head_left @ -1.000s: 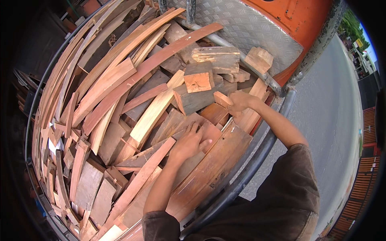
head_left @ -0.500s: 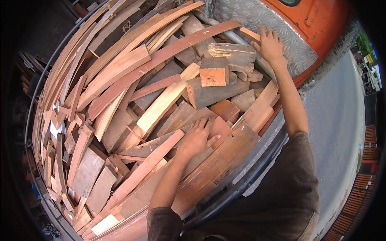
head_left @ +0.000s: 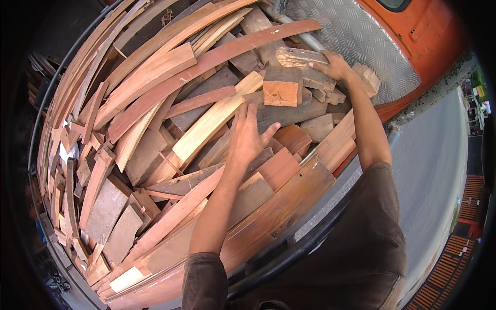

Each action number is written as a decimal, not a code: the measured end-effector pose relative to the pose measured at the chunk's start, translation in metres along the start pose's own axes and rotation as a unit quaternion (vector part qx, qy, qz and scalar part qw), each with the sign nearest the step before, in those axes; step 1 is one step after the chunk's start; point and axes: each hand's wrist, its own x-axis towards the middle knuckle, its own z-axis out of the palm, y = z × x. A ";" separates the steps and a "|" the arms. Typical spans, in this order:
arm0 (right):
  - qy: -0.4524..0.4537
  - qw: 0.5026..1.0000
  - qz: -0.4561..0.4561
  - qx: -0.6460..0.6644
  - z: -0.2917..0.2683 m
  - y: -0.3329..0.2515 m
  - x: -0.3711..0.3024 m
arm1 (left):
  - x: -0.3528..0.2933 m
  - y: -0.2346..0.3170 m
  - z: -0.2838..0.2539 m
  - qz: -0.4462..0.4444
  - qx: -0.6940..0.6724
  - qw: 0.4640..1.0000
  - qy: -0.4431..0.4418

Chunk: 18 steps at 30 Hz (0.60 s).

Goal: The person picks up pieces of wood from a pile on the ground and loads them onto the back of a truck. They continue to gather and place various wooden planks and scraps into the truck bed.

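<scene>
My left hand (head_left: pixel 248 135) is open over the heap of scrap wood, fingers stretched forward and thumb spread to the side. Its fingertips are nearest to a pale yellow board (head_left: pixel 214 121) and a squared block (head_left: pixel 282 87) with an orange-brown end. My right hand (head_left: pixel 335 68) is at the right end of a weathered wooden block (head_left: pixel 299 56) with a worn, yellowish top. Its thumb lies across the near side and its fingers reach the far edge, closed round that end. Right of my right forearm, another rough wooden block (head_left: pixel 367 80) shows against the metal plate.
Long reddish planks (head_left: pixel 217 59) curve across the heap at left and back. A patterned metal plate (head_left: pixel 356 31) and an orange vehicle body (head_left: pixel 434 36) stand at the far right. A brown board (head_left: pixel 281 199) and a dark rail (head_left: pixel 305 243) run along the near side.
My left hand has lifted off the near blocks and moved forward. My right hand has moved from the metal plate's edge onto the weathered block. A block right of my right forearm has come into view.
</scene>
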 end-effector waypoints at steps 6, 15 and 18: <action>-0.008 0.987 -0.034 -0.159 -0.015 -0.020 -0.011 | 0.062 -0.056 0.020 -0.055 0.083 0.992 -0.082; 0.153 0.978 0.021 -0.143 -0.076 -0.020 -0.123 | 0.098 -0.073 0.036 -0.087 0.047 0.983 -0.157; 0.223 0.969 0.067 -0.081 -0.089 0.000 -0.165 | 0.090 -0.061 0.036 -0.059 -0.043 0.993 -0.088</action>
